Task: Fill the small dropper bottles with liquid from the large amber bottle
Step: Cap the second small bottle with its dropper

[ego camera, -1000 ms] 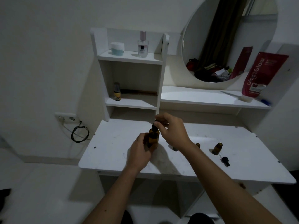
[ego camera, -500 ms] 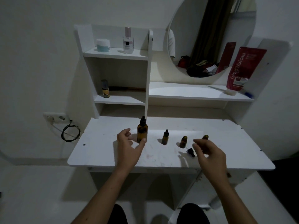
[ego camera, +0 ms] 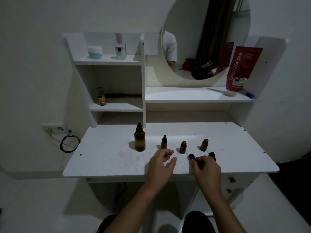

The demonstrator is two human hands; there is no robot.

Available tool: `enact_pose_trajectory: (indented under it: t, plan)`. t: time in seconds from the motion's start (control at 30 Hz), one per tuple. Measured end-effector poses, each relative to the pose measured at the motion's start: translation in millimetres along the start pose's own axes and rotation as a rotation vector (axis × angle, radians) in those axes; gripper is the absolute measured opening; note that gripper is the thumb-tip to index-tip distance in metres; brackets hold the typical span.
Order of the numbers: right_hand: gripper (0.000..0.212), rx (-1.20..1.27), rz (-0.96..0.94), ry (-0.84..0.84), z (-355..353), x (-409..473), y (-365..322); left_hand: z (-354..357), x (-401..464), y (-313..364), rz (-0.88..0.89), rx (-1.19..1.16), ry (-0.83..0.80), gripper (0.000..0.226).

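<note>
The large amber bottle (ego camera: 139, 141) stands upright on the white desk (ego camera: 107, 158) with its black dropper cap on. To its right stand three small amber bottles: one capped (ego camera: 164, 143), two uncapped (ego camera: 183, 147) (ego camera: 204, 145). Two black dropper caps lie in front of the uncapped bottles. My right hand (ego camera: 207, 169) pinches the left dropper cap (ego camera: 191, 156); the other cap (ego camera: 212, 155) lies just past its knuckles. My left hand (ego camera: 161, 163) hovers just in front of the capped small bottle, fingers loosely curled, holding nothing.
A shelf unit (ego camera: 143, 81) and a round mirror (ego camera: 205, 39) rise behind the desk. A red tube (ego camera: 240, 69) leans on the right shelf; a perfume bottle (ego camera: 120, 47), a jar (ego camera: 95, 52) and a small yellow bottle (ego camera: 101, 97) sit on the left shelves. A wall socket (ego camera: 52, 128) with a cable is left.
My left hand has left the large bottle and moved right, toward the small capped bottle. My right hand has come down onto a loose dropper cap and taken hold of it.
</note>
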State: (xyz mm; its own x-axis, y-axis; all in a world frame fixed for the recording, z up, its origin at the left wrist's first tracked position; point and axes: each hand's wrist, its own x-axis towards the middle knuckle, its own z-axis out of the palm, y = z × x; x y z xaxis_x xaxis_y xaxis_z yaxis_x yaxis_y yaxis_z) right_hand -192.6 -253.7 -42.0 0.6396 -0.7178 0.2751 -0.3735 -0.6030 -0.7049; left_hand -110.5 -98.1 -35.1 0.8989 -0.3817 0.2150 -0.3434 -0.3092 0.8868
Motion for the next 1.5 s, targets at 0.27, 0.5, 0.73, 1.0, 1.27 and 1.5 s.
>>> enact_pose_trajectory:
  t: [0.27, 0.5, 0.73, 1.0, 1.27, 1.5]
  plan:
    - [0.013, 0.372, 0.093, 0.033, -31, 5, -4, 39, 21, 13, -0.047, 0.169, 0.017, 0.048]
    - [0.018, 0.467, -0.003, 0.042, -42, 29, -22, 59, 33, 14, -0.063, 0.176, 0.065, 0.039]
    - [0.019, 0.329, -0.216, -0.004, -41, 45, -28, 63, 33, 9, -0.027, 0.209, 0.09, 0.03]
    - [0.023, -0.003, -0.481, -0.122, -43, 70, -39, 63, 33, 9, -0.024, 0.242, 0.101, 0.029]
    - [0.014, -0.242, -0.471, -0.285, -27, 82, -58, 60, 30, 10, -0.017, 0.291, 0.104, 0.032]
    - [0.018, -0.198, -0.526, -0.297, -37, 84, -55, 61, 31, 11, -0.037, 0.345, 0.098, 0.04]
